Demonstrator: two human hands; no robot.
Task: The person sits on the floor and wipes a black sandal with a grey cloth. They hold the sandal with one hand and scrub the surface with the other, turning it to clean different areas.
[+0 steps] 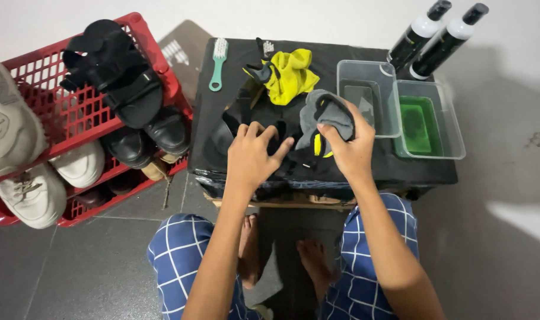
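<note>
Sitting at a low black table (400, 172), I have two clear plastic tubs at my right: the near tub (454, 127) holds green liquid, the far tub (365, 77) looks clear inside. A red crate (62, 112) on the floor to my left is stacked with white sneakers (26, 178) and black shoes (139, 118). My left hand (252, 157) presses flat, fingers spread, on a black sandal (270, 127) at the table's middle. My right hand (350, 145) pinches a grey cloth (329, 112) against the sandal, fingers closed on it. A yellow cloth (290, 74) and a green brush (218, 62) lie beyond.
</note>
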